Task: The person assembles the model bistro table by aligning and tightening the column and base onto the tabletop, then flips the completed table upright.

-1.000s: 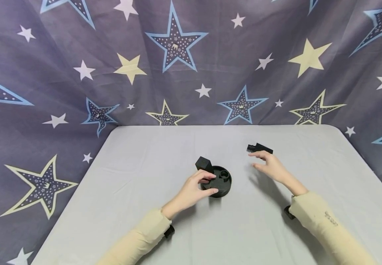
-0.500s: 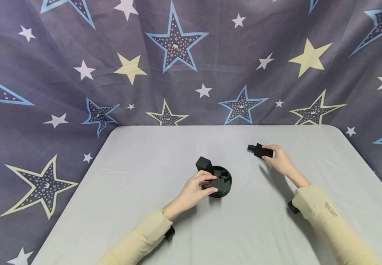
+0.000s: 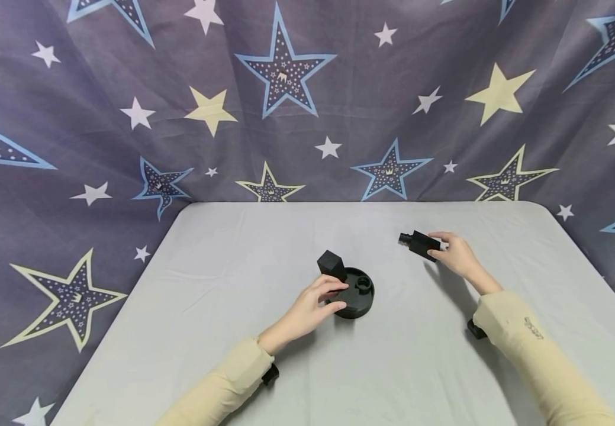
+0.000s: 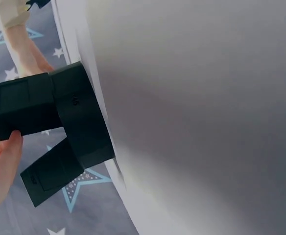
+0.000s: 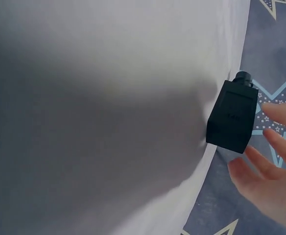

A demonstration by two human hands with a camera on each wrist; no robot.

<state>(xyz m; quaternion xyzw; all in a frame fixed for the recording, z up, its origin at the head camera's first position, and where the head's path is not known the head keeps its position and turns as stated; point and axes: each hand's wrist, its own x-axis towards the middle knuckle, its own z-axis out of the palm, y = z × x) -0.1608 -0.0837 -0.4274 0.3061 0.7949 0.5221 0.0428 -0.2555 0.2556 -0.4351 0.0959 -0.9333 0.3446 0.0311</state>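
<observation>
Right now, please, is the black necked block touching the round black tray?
No, the pale tablecloth shows between the block and the tray.

We see a purple-gray curtain [image 3: 99, 71] with soft folds behind the pale table [image 3: 232, 248]. On it we find a big star [image 3: 285, 68] with blue edges, a plain yellow star [image 3: 501, 94] and, near the middle, a little white star [image 3: 328, 148].

1. The left hand [image 4: 1, 171] touches a rectangular black block [image 4: 25, 105] projecting from a round black base [image 4: 82, 117] on the pale worktop [image 4: 192, 122].
2. A second block [image 4: 52, 171] juts out beside it.
3. Behind, a sleeved right forearm [image 4: 19, 44] crosses star-patterned fabric [image 4: 30, 218].
</observation>
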